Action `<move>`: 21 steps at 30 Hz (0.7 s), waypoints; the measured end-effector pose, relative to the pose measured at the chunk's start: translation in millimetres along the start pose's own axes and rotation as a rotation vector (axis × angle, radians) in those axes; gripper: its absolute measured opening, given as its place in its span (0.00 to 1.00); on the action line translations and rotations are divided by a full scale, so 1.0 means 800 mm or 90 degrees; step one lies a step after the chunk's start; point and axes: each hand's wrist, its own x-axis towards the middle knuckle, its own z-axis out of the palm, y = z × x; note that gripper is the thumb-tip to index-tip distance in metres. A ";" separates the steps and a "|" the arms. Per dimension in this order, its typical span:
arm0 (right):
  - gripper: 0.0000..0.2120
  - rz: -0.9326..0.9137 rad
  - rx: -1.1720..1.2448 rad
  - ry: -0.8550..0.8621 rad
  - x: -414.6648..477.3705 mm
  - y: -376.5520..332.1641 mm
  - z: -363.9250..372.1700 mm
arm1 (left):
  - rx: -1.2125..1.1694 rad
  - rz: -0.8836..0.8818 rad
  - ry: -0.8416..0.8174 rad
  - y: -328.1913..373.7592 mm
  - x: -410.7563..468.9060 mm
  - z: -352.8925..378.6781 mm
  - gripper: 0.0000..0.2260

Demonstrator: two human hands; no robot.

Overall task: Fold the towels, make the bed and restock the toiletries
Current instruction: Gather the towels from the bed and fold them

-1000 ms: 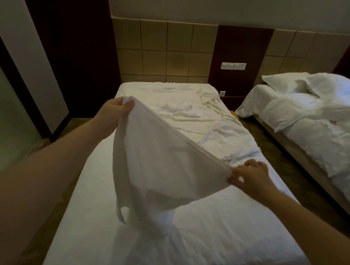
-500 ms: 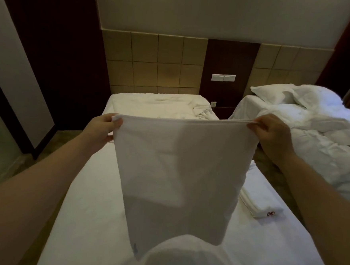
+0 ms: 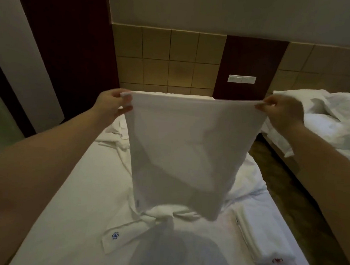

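Head of the bed (image 3: 82, 198) behind the towel (image 3: 189, 150)

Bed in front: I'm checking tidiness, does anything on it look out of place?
Yes. A blue-logo towel lies twisted near the foot, and rumpled linen bunches behind the held towel. Only the folded towel at right looks neat.

Both arms outstretched, left hand (image 3: 111, 105) and right hand (image 3: 283, 113) (fingers (image 3: 126, 109) curled) pinching the towel (image 3: 189, 154).

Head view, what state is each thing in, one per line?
Held towel, spread, hanging from its top corners.
Left hand, pinching one corner.
Right hand, pinching the other.
Folded towel, folded, lying flat.
Blue-logo towel, crumpled, unfolded.
Bed, unmade, linen bunched on it.
Second bed, bedding rumpled.
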 end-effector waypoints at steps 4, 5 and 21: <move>0.13 -0.044 0.077 0.108 0.009 -0.004 -0.020 | -0.053 0.055 -0.034 0.017 0.006 0.003 0.05; 0.13 -0.046 0.092 0.109 0.003 -0.003 -0.024 | -0.058 0.058 -0.046 0.017 0.002 0.002 0.05; 0.06 0.323 0.112 -0.467 -0.527 0.055 0.002 | 0.142 -0.380 -0.135 -0.303 -0.404 -0.169 0.09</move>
